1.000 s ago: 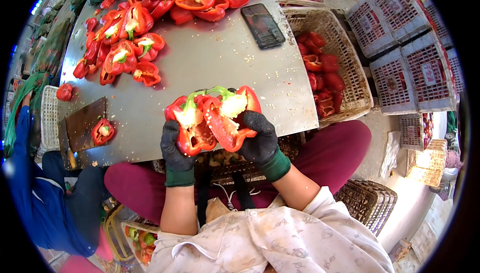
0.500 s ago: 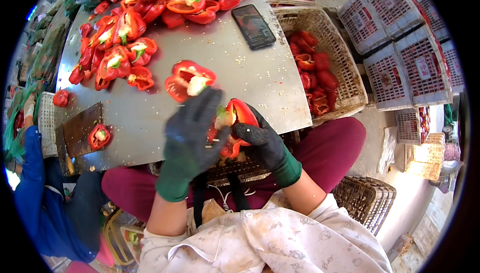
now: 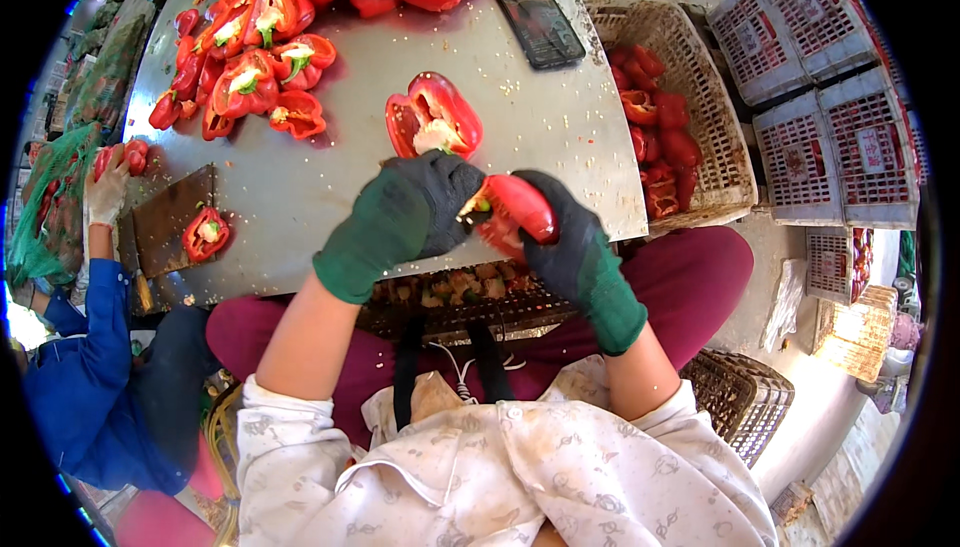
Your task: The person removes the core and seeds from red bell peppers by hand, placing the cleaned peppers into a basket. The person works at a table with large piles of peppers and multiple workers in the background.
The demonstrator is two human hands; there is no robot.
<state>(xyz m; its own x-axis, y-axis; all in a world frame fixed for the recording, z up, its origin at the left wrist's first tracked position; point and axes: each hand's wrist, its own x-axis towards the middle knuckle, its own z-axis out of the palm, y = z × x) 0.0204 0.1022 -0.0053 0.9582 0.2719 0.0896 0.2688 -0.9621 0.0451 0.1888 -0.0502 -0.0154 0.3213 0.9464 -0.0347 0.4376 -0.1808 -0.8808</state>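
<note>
The right hand (image 3: 562, 239), in a black glove with a green cuff, is closed around a red bell pepper half (image 3: 524, 205) held above the near edge of the metal table (image 3: 560, 147), its glossy skin facing up. The left hand (image 3: 430, 205), gloved alike, has its fingers curled against the pepper's left end, by the pale seed core (image 3: 468, 210); whether they pinch it cannot be told. Another cut half (image 3: 436, 117) lies open on the table just beyond the left hand. The step in hand looks like coring: freeing seeds and stem from the half. The next move probably calls for a firm right hold while the left fingers tug the core loose without tearing the flesh, perhaps over the scrap-filled crate (image 3: 460, 289) under the table edge.
</note>
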